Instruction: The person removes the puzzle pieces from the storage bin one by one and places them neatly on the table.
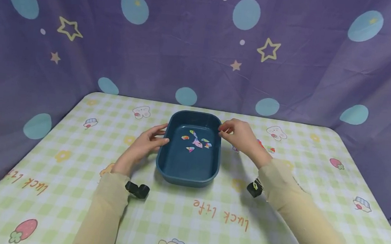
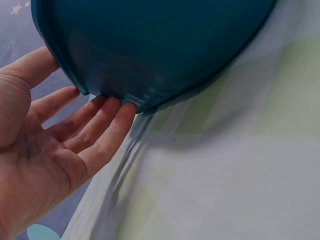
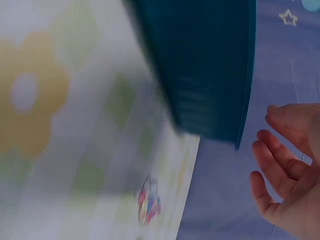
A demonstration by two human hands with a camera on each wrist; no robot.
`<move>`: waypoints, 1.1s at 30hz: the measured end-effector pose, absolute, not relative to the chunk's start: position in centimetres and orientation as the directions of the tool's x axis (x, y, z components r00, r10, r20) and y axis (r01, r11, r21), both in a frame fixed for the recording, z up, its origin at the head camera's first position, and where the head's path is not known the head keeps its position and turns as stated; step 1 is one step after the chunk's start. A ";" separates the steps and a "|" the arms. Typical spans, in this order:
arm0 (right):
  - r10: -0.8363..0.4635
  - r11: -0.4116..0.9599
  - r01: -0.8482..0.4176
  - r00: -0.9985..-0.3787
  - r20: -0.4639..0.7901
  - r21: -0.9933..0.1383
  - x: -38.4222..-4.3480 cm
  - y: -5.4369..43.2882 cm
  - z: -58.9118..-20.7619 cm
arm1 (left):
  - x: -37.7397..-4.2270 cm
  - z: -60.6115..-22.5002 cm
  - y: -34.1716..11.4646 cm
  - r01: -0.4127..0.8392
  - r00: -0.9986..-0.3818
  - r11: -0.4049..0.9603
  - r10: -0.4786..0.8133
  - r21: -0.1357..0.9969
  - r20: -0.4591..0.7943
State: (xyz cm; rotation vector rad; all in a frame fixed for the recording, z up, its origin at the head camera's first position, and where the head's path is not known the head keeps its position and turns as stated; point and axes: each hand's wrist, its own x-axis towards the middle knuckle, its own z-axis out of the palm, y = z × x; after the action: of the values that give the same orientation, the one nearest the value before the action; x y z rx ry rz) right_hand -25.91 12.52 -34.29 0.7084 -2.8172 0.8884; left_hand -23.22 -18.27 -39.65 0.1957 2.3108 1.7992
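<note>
A dark teal rectangular plastic bin (image 1: 187, 169) with rounded corners is in the middle of the head view. Several small, bright, irregular flat pieces (image 1: 197, 143) lie on its floor. At the bin's left side, my left hand (image 1: 145, 142) grips the wall, thumb at the rim and fingers against the outside; the left wrist view shows the fingertips (image 2: 129, 109) touching the bin. My right hand (image 1: 240, 136) hovers beside the right rim, fingers loosely bent. In the right wrist view that hand (image 3: 292, 170) is apart from the bin (image 3: 210, 75), and I see nothing held.
Small colourful pieces (image 1: 271, 149) lie on the table right of the bin, partly behind the right forearm. A green-and-white checked cloth (image 1: 156, 221) with printed cartoons covers the table. Behind hangs a purple curtain (image 1: 196, 50). Black wrist devices (image 1: 142, 191) sit at both cuffs.
</note>
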 end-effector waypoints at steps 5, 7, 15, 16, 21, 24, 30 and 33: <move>-0.448 0.709 -0.513 -0.857 0.253 -0.484 -26.0 10.4 -34.4 | -23.3 -39.6 -18.2 -0.019 -0.970 0.248 0.229 0.969 -0.078; -0.466 0.710 -0.527 -0.849 0.250 -0.467 -26.0 9.7 -34.5 | -23.3 -39.6 -18.2 -0.019 -0.970 0.253 0.229 0.967 -0.079; -0.527 0.703 -0.546 -0.830 0.182 -0.455 -26.0 7.4 -34.7 | -22.9 -38.8 -18.0 -0.032 -0.968 0.264 0.231 0.964 -0.096; -0.536 0.701 -0.551 -0.826 0.175 -0.453 -26.0 7.1 -34.9 | -22.7 -38.5 -17.9 -0.038 -0.967 0.266 0.232 0.963 -0.102; -0.586 0.688 -0.587 -0.796 0.150 -0.426 -26.2 6.2 -35.7 | -22.1 -37.4 -17.5 -0.054 -0.965 0.276 0.232 0.960 -0.121; -0.602 0.699 -0.592 -0.790 0.118 -0.401 -26.2 5.8 -36.2 | -22.4 -37.8 -17.6 -0.052 -0.965 0.262 0.236 0.964 -0.116; -0.611 0.746 -0.591 -0.791 0.038 -0.307 -26.2 4.8 -36.7 | -23.2 -39.4 -18.1 -0.030 -0.965 0.249 0.244 0.968 -0.092; -0.611 0.758 -0.588 -0.791 0.008 -0.282 -26.3 4.3 -36.8 | -23.3 -39.8 -18.3 -0.021 -0.967 0.257 0.239 0.966 -0.085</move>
State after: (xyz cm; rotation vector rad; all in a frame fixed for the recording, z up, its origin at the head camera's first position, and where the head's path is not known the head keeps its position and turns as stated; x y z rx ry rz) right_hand -26.27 4.27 -36.77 1.0338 -3.0245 0.4392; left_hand -23.31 -18.25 -39.80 0.2039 2.3118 1.7828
